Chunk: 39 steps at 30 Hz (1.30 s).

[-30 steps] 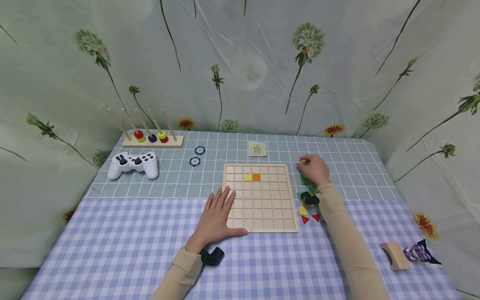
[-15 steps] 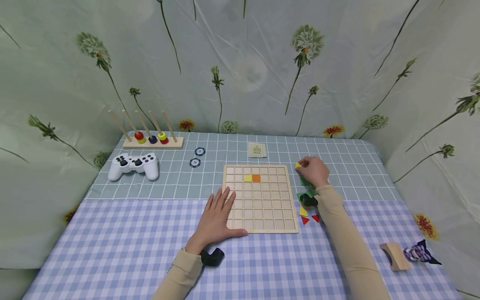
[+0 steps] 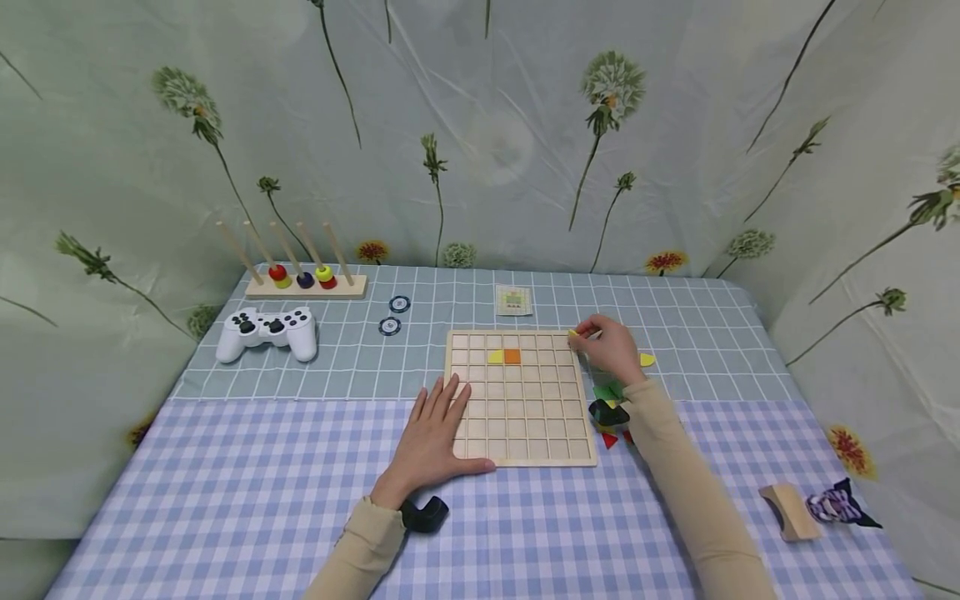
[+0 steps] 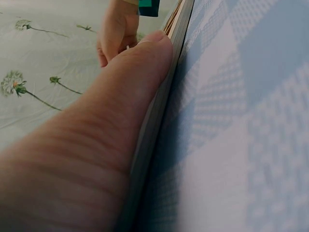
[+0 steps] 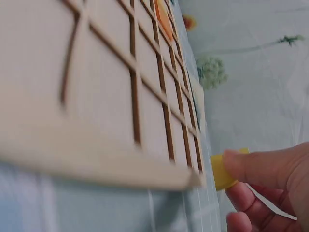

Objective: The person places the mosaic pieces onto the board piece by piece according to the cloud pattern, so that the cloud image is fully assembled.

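Note:
A wooden grid board lies in the middle of the table, with a yellow tile and an orange tile side by side in its second row. My left hand rests spread over the board's left edge, the thumb along the near edge. In the left wrist view that thumb lies against the board's side. At the board's far right corner, my right hand pinches a small yellow tile between thumb and fingers. The right wrist view shows this tile held just past the corner.
Loose green tiles, red triangles and a yellow piece lie right of the board. Behind it is a pattern card. Leftward are poker chips, a game controller and a peg stand. A wooden arch sits far right.
My right hand has moved left and slightly nearer, from the loose tiles to the board's far right corner, carrying the yellow tile. My left hand has stayed in place.

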Motion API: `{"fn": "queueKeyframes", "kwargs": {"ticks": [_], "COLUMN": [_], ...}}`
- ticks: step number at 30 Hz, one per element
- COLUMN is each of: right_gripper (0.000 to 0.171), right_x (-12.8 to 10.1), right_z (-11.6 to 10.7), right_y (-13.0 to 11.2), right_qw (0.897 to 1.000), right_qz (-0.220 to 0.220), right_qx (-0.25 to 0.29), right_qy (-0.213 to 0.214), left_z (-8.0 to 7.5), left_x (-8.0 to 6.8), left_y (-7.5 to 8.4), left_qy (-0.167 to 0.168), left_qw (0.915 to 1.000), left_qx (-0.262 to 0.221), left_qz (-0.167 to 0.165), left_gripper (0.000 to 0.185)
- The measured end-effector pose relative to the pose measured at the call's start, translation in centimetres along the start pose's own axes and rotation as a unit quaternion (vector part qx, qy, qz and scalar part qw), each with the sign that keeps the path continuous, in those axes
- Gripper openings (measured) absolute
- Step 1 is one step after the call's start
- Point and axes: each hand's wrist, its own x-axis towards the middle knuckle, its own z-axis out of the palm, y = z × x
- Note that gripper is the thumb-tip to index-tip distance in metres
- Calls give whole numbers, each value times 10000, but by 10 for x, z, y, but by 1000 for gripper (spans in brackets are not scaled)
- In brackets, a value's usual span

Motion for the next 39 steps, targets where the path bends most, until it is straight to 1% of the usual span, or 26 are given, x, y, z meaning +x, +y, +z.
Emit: {"fn": "queueKeyframes", "kwargs": {"ticks": [2,6,10,13,18,22,29,35,39], "right_gripper": [18,16,13,12,14,13,10,8,8], "right_x": [-2,-5,-6,-7,-8,-8,-10,-12,-18], "right_z": [4,12,19,25,35,41,45,41,30], "right_y": [-6,-17,-26,-31,-38,-42,-45,-43,-39], "right_qw": [9996,9978,9961,9952,9950,9955,9943,9929,9918], "right_qz": [-93,-173,-287,-402,-447,-401,-583,-626,-808], "right_qx": [195,371,386,273,-49,-195,-508,-608,-431], "right_qy": [-195,-525,-745,-845,-888,-836,-738,-813,-890], "left_z": [0,-2,-2,-2,-2,-1,-1,-1,-1], "left_x": [0,0,1,1,1,1,0,1,1], "left_y": [0,1,1,1,1,1,1,0,1], "left_qy": [21,53,47,22,3,11,-3,38,13], "left_qw": [10000,10000,10000,10000,10000,10000,10000,10000,10000], "left_qx": [-7,-30,-3,16,15,47,58,50,33], "left_qz": [10,21,22,11,-7,-22,-38,-8,-13], "left_gripper": [117,116,116,117,117,117,117,117,117]}}
